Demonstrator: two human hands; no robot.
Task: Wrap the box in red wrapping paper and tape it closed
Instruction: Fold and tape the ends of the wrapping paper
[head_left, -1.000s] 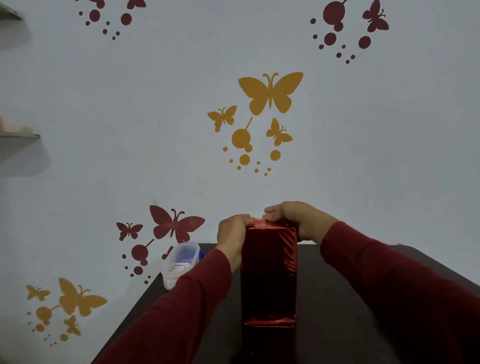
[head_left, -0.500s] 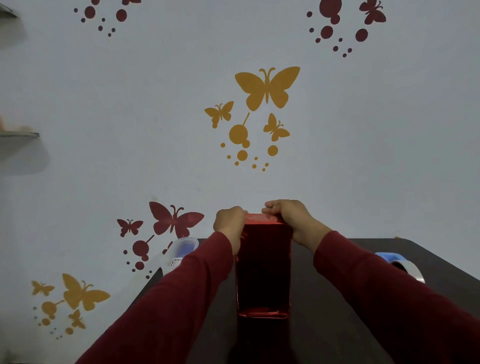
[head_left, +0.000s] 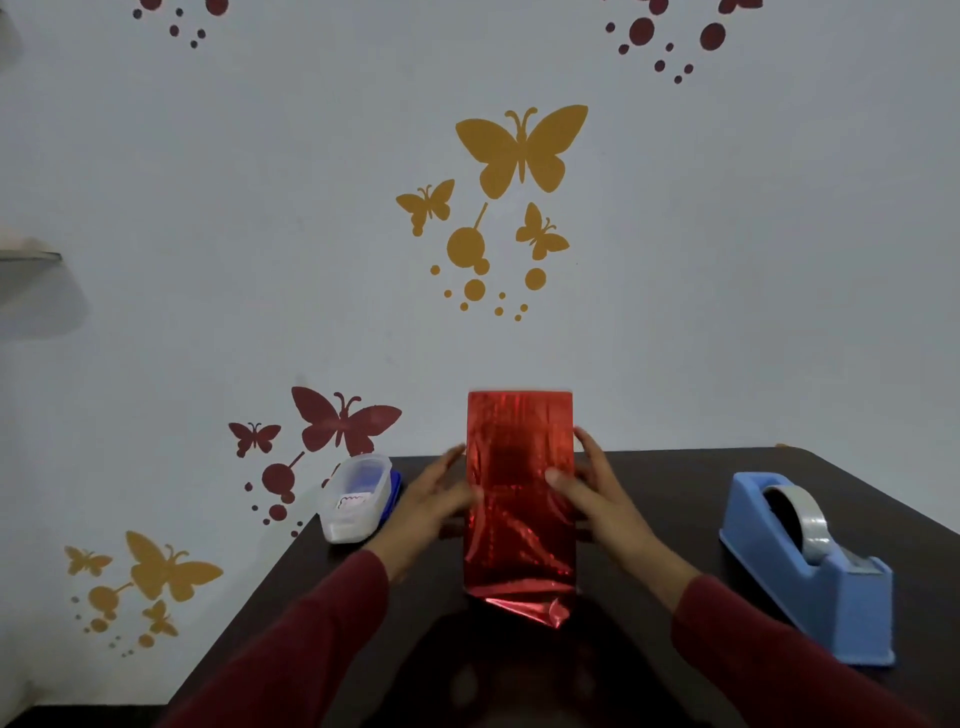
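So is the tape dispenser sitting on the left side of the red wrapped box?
No, the blue tape dispenser stands on the table to the right of the red wrapped box; a clear plastic container is on the left.

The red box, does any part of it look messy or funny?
Yes. At the near bottom end of the box, the red paper sticks out loose and crumpled instead of lying flat, with one corner curled up. Both hands hold the sides. The rest looks smooth and the box stands upright.

Dim, soft focus; left hand (head_left: 434, 501) motion-blurred.
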